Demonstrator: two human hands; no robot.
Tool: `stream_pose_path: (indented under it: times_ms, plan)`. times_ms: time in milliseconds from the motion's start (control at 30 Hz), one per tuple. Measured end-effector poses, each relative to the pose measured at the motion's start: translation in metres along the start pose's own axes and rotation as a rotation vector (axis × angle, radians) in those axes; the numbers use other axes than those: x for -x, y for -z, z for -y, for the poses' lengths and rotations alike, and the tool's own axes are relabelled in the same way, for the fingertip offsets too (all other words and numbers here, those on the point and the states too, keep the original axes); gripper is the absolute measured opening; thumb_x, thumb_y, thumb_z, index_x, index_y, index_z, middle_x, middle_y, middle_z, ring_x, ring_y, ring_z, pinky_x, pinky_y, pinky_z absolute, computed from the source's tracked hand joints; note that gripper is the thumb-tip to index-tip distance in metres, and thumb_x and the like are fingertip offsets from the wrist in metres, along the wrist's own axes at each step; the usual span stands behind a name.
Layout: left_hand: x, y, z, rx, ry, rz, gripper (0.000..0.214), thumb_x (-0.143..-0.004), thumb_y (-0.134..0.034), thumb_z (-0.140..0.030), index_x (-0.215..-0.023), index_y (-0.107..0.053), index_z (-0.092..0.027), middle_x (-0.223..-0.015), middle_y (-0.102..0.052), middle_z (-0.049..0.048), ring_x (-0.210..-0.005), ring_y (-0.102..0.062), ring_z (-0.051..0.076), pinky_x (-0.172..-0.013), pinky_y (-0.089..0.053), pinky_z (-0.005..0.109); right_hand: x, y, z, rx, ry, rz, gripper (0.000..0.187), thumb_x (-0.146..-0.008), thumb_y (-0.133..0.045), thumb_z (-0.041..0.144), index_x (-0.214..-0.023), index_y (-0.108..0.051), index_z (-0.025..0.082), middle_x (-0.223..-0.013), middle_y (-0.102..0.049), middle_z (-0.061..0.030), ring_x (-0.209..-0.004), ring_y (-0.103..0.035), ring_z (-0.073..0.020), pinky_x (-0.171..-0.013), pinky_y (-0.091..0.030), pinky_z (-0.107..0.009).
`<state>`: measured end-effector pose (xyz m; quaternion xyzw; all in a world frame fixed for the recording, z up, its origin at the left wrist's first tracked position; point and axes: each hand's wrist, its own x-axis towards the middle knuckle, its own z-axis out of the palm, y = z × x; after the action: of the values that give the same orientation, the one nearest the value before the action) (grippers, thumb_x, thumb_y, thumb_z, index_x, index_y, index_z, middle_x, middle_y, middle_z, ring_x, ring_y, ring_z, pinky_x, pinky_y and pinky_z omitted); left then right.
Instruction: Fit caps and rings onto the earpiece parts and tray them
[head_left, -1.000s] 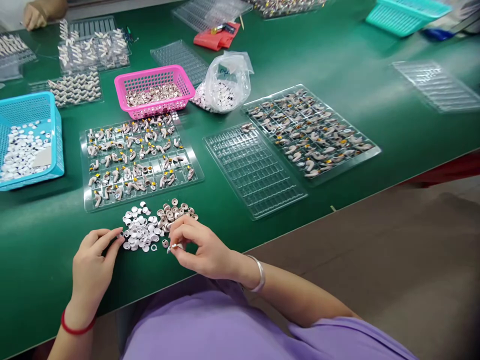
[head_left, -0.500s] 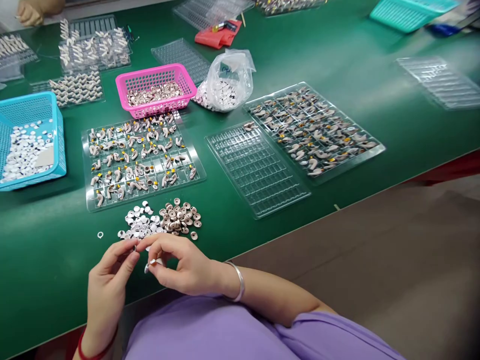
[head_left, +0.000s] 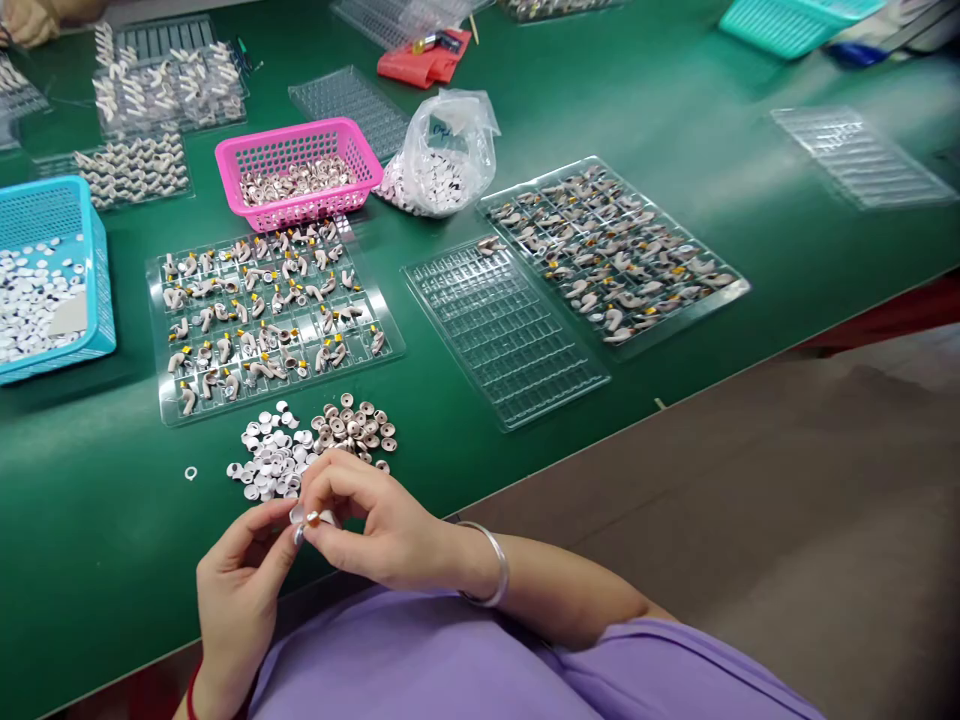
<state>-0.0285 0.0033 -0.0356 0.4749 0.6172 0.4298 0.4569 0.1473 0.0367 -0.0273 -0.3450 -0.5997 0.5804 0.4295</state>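
Your left hand [head_left: 244, 572] has met your right hand [head_left: 386, 525], thumb and fingers of each now pinching the part [head_left: 313, 518] by the table's [head_left: 97, 560] near edge, putting both hands on one piece.

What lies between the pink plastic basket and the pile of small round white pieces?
In the head view, a clear plastic tray of curved beige parts lies between the pink basket and the white pieces.
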Motion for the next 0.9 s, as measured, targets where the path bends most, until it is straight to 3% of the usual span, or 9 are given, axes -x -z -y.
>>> stream_pose_path:
  times_ms: [167, 333, 667, 900]
  plan:
    - [0.005, -0.002, 0.007, 0.018, -0.009, -0.065, 0.022, -0.070, -0.084, -0.034, -0.089, -0.079, -0.023, -0.083, -0.080, 0.0024, -0.071, -0.075, 0.019, -0.067, -0.064, 0.025, -0.003, -0.003, -0.006, -0.178, -0.126, -0.063, 0.011, -0.082, -0.064, 0.021, -0.082, -0.054, 0.017, -0.083, -0.050, 0.0010, -0.066, -0.045, -0.0087, -0.060, -0.042, -0.023]
    - [0.006, -0.001, 0.013, 0.007, -0.035, -0.081, 0.020, -0.069, -0.085, -0.031, -0.087, -0.079, -0.024, -0.082, -0.080, 0.0016, -0.069, -0.075, 0.019, -0.065, -0.064, 0.026, -0.006, -0.004, -0.007, -0.310, -0.280, -0.026, 0.016, -0.080, -0.066, 0.024, -0.082, -0.052, 0.018, -0.077, -0.047, 0.0039, -0.058, -0.041, -0.0069, -0.052, -0.037, -0.021]
    - [0.006, 0.001, 0.015, -0.034, -0.083, -0.078, 0.017, -0.072, -0.083, -0.024, -0.089, -0.080, -0.026, -0.083, -0.080, -0.0004, -0.071, -0.074, 0.016, -0.068, -0.062, 0.022, -0.007, -0.005, -0.007, -0.254, -0.287, -0.049, 0.014, -0.077, -0.065, 0.021, -0.079, -0.052, 0.018, -0.076, -0.047, 0.0036, -0.060, -0.039, -0.0077, -0.054, -0.035, -0.022]
    - [0.005, 0.000, 0.018, -0.027, -0.236, -0.071, 0.028, -0.073, -0.080, -0.012, -0.095, -0.079, -0.030, -0.086, -0.079, -0.0048, -0.073, -0.073, 0.011, -0.070, -0.060, 0.016, -0.004, -0.004, -0.004, -0.194, -0.302, -0.059, 0.014, -0.078, -0.064, 0.023, -0.080, -0.051, 0.019, -0.075, -0.046, 0.0036, -0.060, -0.039, -0.0086, -0.053, -0.034, -0.022]
